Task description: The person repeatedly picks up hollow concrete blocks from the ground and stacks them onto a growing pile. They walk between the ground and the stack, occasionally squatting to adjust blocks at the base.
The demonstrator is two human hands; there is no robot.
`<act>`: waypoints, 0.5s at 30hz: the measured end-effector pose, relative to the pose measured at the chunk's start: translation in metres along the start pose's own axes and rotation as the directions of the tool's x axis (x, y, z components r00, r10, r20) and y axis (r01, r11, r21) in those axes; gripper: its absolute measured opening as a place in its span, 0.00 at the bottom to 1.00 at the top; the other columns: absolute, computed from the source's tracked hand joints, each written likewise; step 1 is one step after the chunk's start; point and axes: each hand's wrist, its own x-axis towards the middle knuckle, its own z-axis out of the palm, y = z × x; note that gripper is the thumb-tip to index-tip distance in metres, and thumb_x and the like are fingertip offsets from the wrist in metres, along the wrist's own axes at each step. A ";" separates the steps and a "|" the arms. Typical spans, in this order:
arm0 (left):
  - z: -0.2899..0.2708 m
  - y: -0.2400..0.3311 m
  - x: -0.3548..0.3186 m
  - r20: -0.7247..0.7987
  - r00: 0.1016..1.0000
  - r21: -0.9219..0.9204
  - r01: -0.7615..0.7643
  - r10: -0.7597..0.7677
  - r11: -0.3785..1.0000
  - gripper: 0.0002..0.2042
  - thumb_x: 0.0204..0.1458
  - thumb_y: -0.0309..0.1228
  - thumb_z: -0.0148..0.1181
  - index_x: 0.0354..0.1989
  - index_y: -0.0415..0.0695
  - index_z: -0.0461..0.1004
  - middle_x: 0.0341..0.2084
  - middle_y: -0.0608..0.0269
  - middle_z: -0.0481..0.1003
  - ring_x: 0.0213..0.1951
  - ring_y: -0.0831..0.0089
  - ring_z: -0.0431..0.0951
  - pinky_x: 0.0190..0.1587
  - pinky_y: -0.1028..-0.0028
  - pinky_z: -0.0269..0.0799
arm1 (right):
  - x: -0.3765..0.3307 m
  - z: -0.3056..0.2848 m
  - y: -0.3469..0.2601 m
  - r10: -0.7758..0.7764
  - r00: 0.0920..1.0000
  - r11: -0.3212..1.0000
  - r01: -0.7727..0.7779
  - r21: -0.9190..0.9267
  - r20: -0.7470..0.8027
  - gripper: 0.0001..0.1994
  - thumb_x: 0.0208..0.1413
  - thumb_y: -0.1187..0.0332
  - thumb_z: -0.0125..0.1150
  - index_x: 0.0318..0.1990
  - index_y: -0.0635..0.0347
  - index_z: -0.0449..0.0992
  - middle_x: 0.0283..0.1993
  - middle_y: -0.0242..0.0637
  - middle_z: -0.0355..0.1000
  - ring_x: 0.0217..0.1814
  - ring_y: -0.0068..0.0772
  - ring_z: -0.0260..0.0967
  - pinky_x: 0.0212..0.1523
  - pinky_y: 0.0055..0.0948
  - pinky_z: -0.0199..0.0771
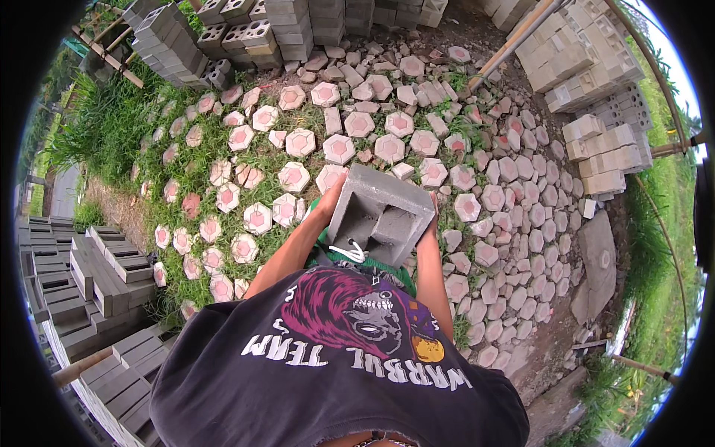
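A grey hollow concrete block (406, 195) is held in front of my waist, its two square cavities facing up toward me and its body slightly tilted. My left hand (334, 195) presses against the block's left side, and my right hand (430, 223) grips its right side; the fingertips of both are mostly hidden by the block. Below the block, the white drawstring (348, 252) of my green shorts (322, 255) shows at its near edge. Hexagonal pavers (293, 176) with reddish centres lie on the ground just beyond the block.
Stacked concrete blocks (246, 37) stand at the far side, with more block stacks (607, 153) at the right and long rows (112, 272) at the left. A pole (514, 45) leans at the far right. Grass (104, 141) grows between uneven pavers and rubble.
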 end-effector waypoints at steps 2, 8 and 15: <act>-0.020 -0.003 0.020 -0.084 0.993 -0.001 -0.077 0.076 0.997 0.39 0.57 0.63 0.36 0.63 0.39 0.61 0.60 0.54 0.63 0.58 0.65 0.65 0.62 0.69 0.56 | 0.017 0.023 -0.007 0.040 0.999 0.998 -0.041 -0.050 -0.013 0.35 0.55 0.35 0.45 0.55 0.56 0.69 0.54 0.41 0.69 0.54 0.44 0.66 0.57 0.43 0.64; -0.039 0.044 0.070 -0.141 0.989 -0.065 0.026 -0.035 0.998 0.40 0.55 0.64 0.39 0.61 0.38 0.63 0.59 0.55 0.65 0.59 0.66 0.64 0.61 0.70 0.55 | 0.102 0.046 -0.027 0.077 0.997 0.994 -0.077 -0.073 -0.001 0.34 0.56 0.36 0.45 0.55 0.57 0.70 0.54 0.41 0.69 0.55 0.44 0.66 0.57 0.43 0.65; -0.110 0.126 0.160 -0.272 0.962 0.111 0.002 0.029 0.994 0.42 0.52 0.66 0.40 0.59 0.36 0.66 0.57 0.50 0.66 0.57 0.63 0.65 0.59 0.69 0.59 | 0.222 0.123 -0.037 0.083 0.984 0.996 -0.088 0.027 0.156 0.33 0.58 0.38 0.42 0.55 0.58 0.69 0.55 0.42 0.69 0.55 0.45 0.65 0.58 0.45 0.63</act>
